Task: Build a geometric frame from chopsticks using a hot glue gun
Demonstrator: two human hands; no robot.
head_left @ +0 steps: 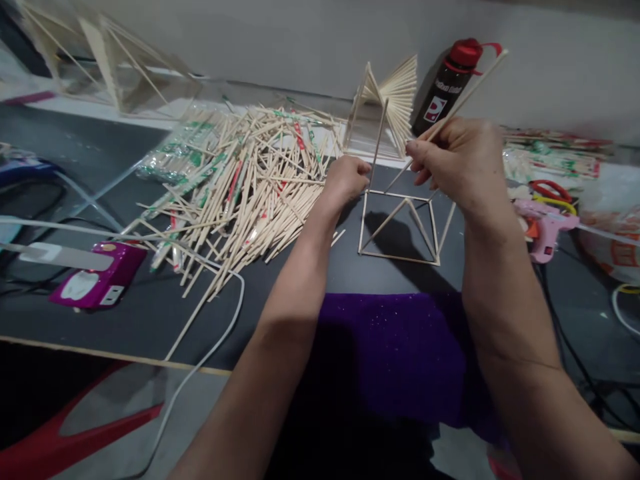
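Observation:
My right hand [463,160] pinches a thin wooden chopstick [475,88] at a slant, its lower end down by the far side of a small frame [400,259] built of chopsticks. The frame stands on the dark table, with slanted sticks meeting at a point inside its square outline. At its far left corner my left hand [347,179] has its fingers closed around the lower part of an upright chopstick [381,133]. Its fingertips are partly hidden. Left of that hand lies a big heap of loose chopsticks [270,193], some in green and red wrappers.
Behind the frame stand a fanned chopstick model [400,87] and a black bottle [443,90] with a red cap. A pink glue gun [543,227] lies right. A purple power socket box [100,273] and white cable [235,307] are left. Purple cloth [390,347] covers the near side.

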